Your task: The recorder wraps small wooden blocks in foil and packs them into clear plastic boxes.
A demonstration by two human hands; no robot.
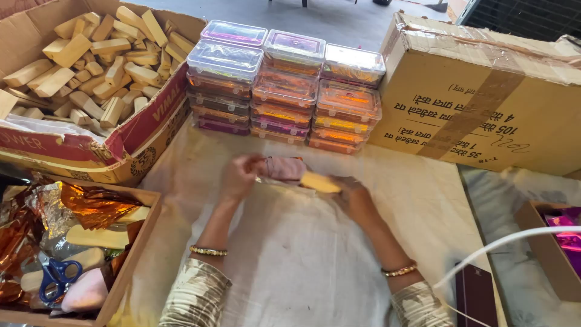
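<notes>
While both hands meet over the middle of the tabletop, which is covered by a pale cloth, they share one small piece between them: a yellowish bar partly wrapped in a pink wrapper. The left hand has its fingers curled shut around the pink end, and the right hand pinches the bare yellow end, its grip likewise closed on the bar. The bar lies roughly level, just above the cloth, near the far side of the tabletop.

Just beyond the hands stand stacks of clear plastic boxes, three columns side by side, with bright orange, pink and purple contents showing through the sides. To the right of the stacks sits a large taped cardboard carton. At the far left an open cardboard box is heaped with pale wooden blocks. Nearer, at the left edge, a wooden tray holds crumpled copper and silver foil, blue-handled scissors and a few more bars. On the right, a white cable runs across a dark red flat case, and a small box with magenta foil sits at the edge. Gold bangles circle both wrists.
</notes>
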